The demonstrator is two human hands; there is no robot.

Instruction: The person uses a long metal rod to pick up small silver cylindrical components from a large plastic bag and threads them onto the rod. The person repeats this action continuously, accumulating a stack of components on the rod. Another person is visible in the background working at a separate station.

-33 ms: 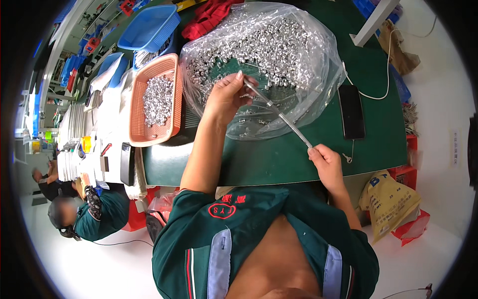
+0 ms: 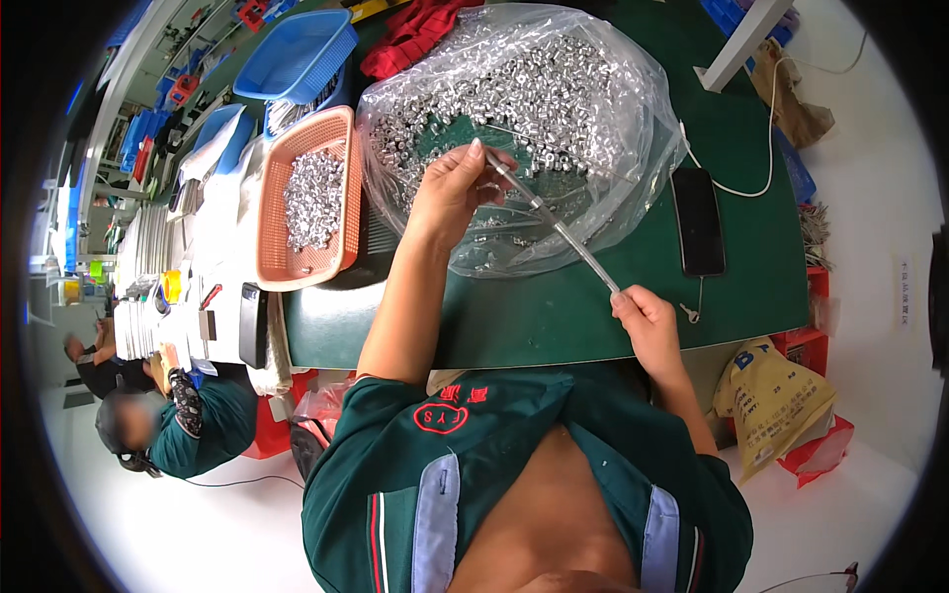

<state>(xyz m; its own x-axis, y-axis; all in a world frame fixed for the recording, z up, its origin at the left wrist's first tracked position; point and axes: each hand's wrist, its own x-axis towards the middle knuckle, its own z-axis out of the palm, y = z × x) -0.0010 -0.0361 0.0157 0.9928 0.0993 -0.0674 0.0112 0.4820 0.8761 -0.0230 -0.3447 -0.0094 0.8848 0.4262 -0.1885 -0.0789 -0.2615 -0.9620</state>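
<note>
A thin silver metal rod (image 2: 583,251) slants between my two hands, with a slightly thicker collar partway along it. My left hand (image 2: 455,193) is closed about its far end, thumb and fingers together, above the clear plastic bag. At the near end, my right hand (image 2: 647,321) pinches the rod between thumb and fingers, over the table's front part. Beneath my left hand lies the open clear plastic bag (image 2: 603,232), holding a heap of small shiny metal parts (image 2: 563,94). Whether a small part sits in my left fingers is hidden.
An orange basket (image 2: 272,217) with more metal parts stands left of the bag, a blue basket (image 2: 297,59) behind it. A red cloth (image 2: 415,40) lies at the back. On the right are a black phone (image 2: 698,222) and a white cable (image 2: 766,168). A co-worker (image 2: 203,425) sits at left.
The rod's far end and my left fingertips have shifted very slightly. My right hand keeps its place at the near end.
</note>
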